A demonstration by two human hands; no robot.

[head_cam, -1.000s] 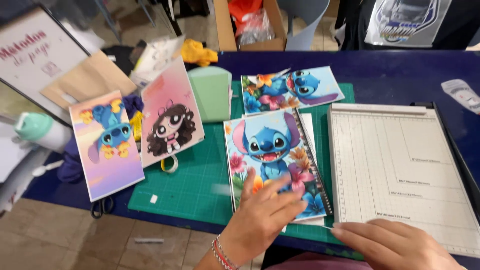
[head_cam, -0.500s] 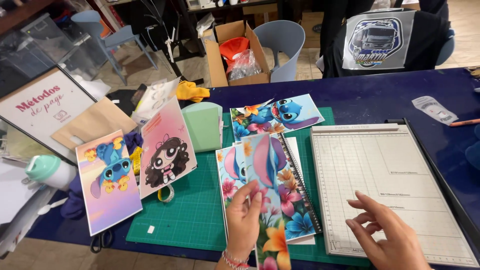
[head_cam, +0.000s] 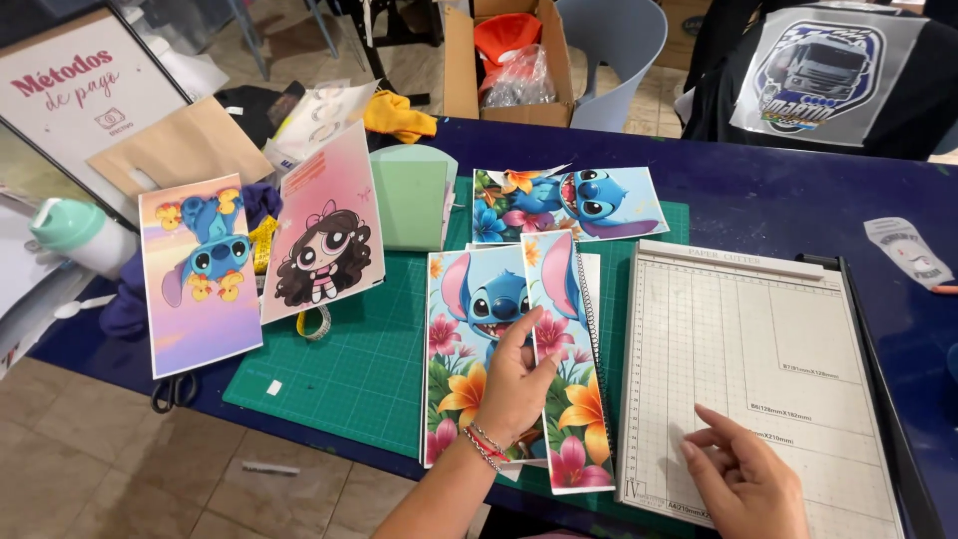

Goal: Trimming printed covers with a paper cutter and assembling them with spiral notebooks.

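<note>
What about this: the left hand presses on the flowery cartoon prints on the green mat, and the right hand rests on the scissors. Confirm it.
Wrong on one point. In the head view the right hand rests on the paper cutter, not the scissors. The left hand does press on the flowery cartoon prints on the green mat.

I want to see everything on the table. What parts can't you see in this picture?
Head view only:
- Printed sheets: lower middle hidden under the left hand.
- Right hand: wrist cut off by the bottom edge.
- Scissors: blades hidden under a purple card.
- Paper cutter: grid markings too small to make out.
</note>
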